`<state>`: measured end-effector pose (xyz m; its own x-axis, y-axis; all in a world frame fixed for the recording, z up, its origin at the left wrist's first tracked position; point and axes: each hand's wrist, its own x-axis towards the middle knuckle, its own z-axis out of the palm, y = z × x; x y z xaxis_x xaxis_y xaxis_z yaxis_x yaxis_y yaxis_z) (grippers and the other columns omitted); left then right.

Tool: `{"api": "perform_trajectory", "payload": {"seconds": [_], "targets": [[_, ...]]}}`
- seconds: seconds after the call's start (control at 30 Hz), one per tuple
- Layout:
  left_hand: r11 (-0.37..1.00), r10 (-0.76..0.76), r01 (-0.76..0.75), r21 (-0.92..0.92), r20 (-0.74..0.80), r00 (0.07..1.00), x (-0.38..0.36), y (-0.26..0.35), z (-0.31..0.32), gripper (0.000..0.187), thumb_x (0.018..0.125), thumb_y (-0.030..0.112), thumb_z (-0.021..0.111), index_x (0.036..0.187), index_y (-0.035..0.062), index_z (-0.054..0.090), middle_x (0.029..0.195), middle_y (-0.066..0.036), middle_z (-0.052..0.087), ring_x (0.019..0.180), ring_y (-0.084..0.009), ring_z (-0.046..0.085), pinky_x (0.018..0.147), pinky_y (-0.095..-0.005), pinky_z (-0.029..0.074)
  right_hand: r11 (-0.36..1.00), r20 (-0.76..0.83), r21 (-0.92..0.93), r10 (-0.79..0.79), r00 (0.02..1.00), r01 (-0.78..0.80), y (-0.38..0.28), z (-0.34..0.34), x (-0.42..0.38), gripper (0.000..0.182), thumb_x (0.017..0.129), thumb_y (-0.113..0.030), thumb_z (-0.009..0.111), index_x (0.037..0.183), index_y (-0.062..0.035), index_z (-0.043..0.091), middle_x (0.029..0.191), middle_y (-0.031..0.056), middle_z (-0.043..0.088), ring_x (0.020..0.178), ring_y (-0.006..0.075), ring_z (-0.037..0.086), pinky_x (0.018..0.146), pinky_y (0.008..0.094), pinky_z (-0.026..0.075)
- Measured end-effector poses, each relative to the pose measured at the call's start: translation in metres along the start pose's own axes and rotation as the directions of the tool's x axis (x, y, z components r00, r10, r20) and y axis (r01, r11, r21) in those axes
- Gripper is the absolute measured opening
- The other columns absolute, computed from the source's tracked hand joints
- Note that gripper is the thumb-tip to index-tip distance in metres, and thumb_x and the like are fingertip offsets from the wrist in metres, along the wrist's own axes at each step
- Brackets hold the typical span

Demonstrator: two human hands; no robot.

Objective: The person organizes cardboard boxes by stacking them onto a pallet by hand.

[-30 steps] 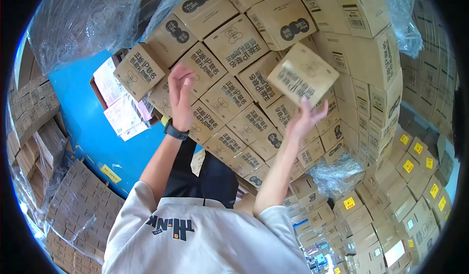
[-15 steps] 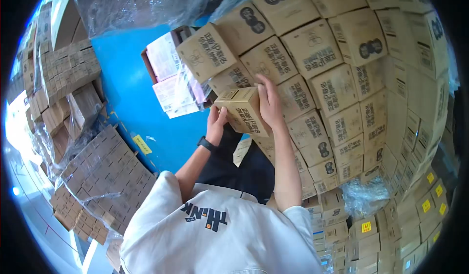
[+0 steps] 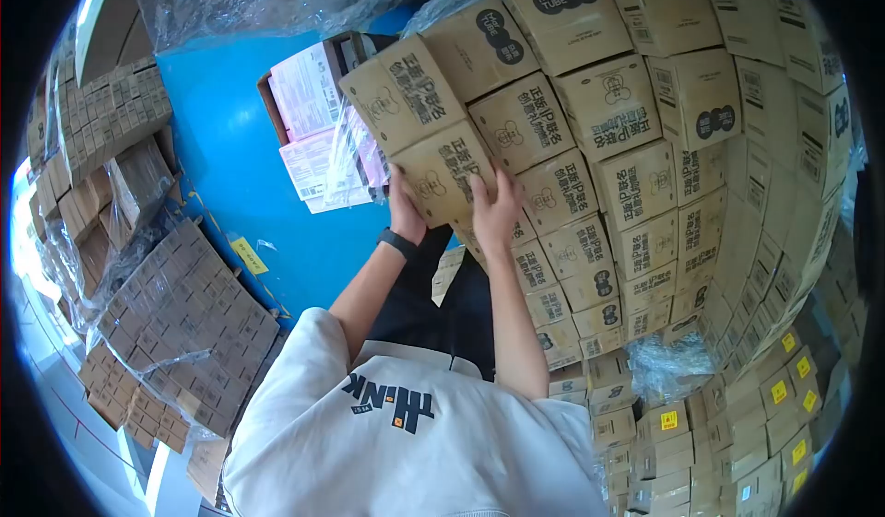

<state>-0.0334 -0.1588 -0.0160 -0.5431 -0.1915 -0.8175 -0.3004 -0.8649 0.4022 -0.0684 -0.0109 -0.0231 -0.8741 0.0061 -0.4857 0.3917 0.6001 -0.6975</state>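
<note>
Between my two hands is a brown cardboard box (image 3: 441, 174) with dark printed characters, its printed top facing up. My left hand (image 3: 406, 211) holds the near left side of it, the thumb at the edge. Across from it, my right hand (image 3: 496, 208) grips the right side with bent fingers. The box lies against the stack, just below a similar printed box (image 3: 403, 95) and beside another (image 3: 522, 123).
A carton with pink and white packs (image 3: 309, 102) stands on the blue floor (image 3: 217, 111). Clear plastic wrap (image 3: 277, 1) lies at the top. Wrapped box stacks (image 3: 189, 323) stand on the left; a large wall of boxes (image 3: 636, 176) fills the right.
The box has moved up and turned from a tilted pose to lie in line with the stacked boxes. Both hands moved with it, and the view has shifted slightly.
</note>
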Motion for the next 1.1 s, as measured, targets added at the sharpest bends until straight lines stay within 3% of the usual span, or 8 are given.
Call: {"api": "perform_trajectory", "payload": {"seconds": [0.1, 0.23, 0.37, 0.5, 0.57, 0.67, 0.8, 1.1], "targets": [[0.996, 0.048, -0.042, 0.079, -0.07, 0.996, 0.008, 0.007, 0.0, 0.074, 0.094, 0.061, 0.043, 0.142, 0.0063, 0.036, 0.141, -0.012, 0.046, 0.126, -0.0268, 0.047, 0.106, -0.0394, 0.038, 0.999, 0.033, 0.009, 0.044, 0.999, -0.044, -0.036, 0.001, 0.016, 0.056, 0.088, -0.04, 0.063, 0.13, -0.0044, 0.052, 0.125, 0.024, 0.048, 0.119, 0.0433, 0.04, 0.101, 0.0534, 0.033], [0.977, 0.107, -0.104, 0.184, -0.004, 0.994, 0.012, 0.011, -0.002, 0.075, 0.095, 0.061, 0.039, 0.145, 0.0053, 0.031, 0.148, -0.013, 0.036, 0.136, -0.0265, 0.035, 0.112, -0.0433, 0.029, 0.996, 0.015, -0.08, 0.036, 0.999, -0.035, -0.034, -0.016, 0.012, 0.058, 0.09, -0.037, 0.061, 0.136, -0.0055, 0.045, 0.127, 0.0229, 0.047, 0.12, 0.0426, 0.042, 0.102, 0.0508, 0.034], [0.969, 0.247, -0.234, 0.08, -0.339, 0.908, 0.041, 0.062, -0.056, 0.077, 0.093, 0.061, 0.043, 0.152, 0.0175, 0.019, 0.151, -0.014, 0.031, 0.142, -0.0278, 0.024, 0.113, -0.0519, 0.02, 1.0, 0.044, -0.006, 0.006, 0.999, -0.005, -0.035, -0.059, -0.002, 0.057, 0.092, -0.032, 0.061, 0.137, -0.0036, 0.042, 0.13, 0.0225, 0.046, 0.123, 0.0375, 0.043, 0.103, 0.0463, 0.036], [0.877, 0.322, -0.254, 0.408, -0.105, 0.941, 0.085, 0.115, -0.038, 0.08, 0.091, 0.06, 0.048, 0.153, 0.0214, 0.014, 0.152, -0.013, 0.027, 0.141, -0.0274, 0.026, 0.109, -0.0514, 0.026, 0.999, 0.028, 0.037, 0.031, 0.999, -0.032, -0.029, -0.094, 0.002, 0.057, 0.092, -0.032, 0.061, 0.138, -0.0044, 0.041, 0.132, 0.022, 0.046, 0.125, 0.037, 0.042, 0.104, 0.0459, 0.036], [0.836, 0.344, -0.284, 0.47, -0.045, 0.938, 0.093, 0.136, -0.002, 0.082, 0.09, 0.054, 0.056, 0.152, 0.0222, 0.013, 0.144, -0.014, 0.037, 0.134, -0.0254, 0.037, 0.104, -0.0458, 0.035, 0.998, 0.064, 0.057, 0.011, 0.998, -0.015, -0.042, -0.092, 0.013, 0.06, 0.091, -0.034, 0.062, 0.139, -0.0052, 0.041, 0.134, 0.0224, 0.045, 0.126, 0.0374, 0.041, 0.105, 0.0462, 0.035], [0.837, 0.456, -0.422, 0.348, -0.017, 0.89, 0.12, 0.155, 0.018, 0.073, 0.089, 0.044, 0.064, 0.145, 0.0109, 0.031, 0.129, -0.012, 0.051, 0.118, -0.0215, 0.05, 0.097, -0.0359, 0.041, 0.998, 0.165, -0.029, -0.05, 0.985, 0.056, -0.065, -0.065, 0.026, 0.067, 0.088, -0.038, 0.065, 0.14, -0.0061, 0.039, 0.136, 0.0238, 0.043, 0.127, 0.0393, 0.039, 0.106, 0.0468, 0.033], [0.737, 0.373, -0.336, 0.586, 0.061, 0.926, 0.15, 0.167, 0.006, 0.045, 0.088, 0.035, 0.065, 0.113, -0.0017, 0.059, 0.105, -0.007, 0.061, 0.098, -0.0144, 0.055, 0.088, -0.0284, 0.043, 0.992, 0.209, -0.123, 0.009, 0.978, 0.017, -0.06, -0.022, 0.023, 0.074, 0.083, -0.04, 0.07, 0.14, -0.0063, 0.039, 0.135, 0.0254, 0.043, 0.126, 0.0421, 0.039, 0.105, 0.0475, 0.035], [0.527, 0.399, -0.356, 0.772, 0.145, 0.905, 0.131, 0.163, 0.008, 0.047, 0.09, 0.041, 0.063, 0.113, -0.0001, 0.059, 0.104, -0.007, 0.062, 0.097, -0.0132, 0.055, 0.088, -0.0281, 0.043, 0.999, 0.059, -0.005, 0.052, 0.997, -0.051, -0.026, -0.024, 0.01, 0.06, 0.083, -0.031, 0.072, 0.131, -0.0031, 0.049, 0.13, 0.0227, 0.049, 0.122, 0.0399, 0.043, 0.103, 0.047, 0.036]]}}
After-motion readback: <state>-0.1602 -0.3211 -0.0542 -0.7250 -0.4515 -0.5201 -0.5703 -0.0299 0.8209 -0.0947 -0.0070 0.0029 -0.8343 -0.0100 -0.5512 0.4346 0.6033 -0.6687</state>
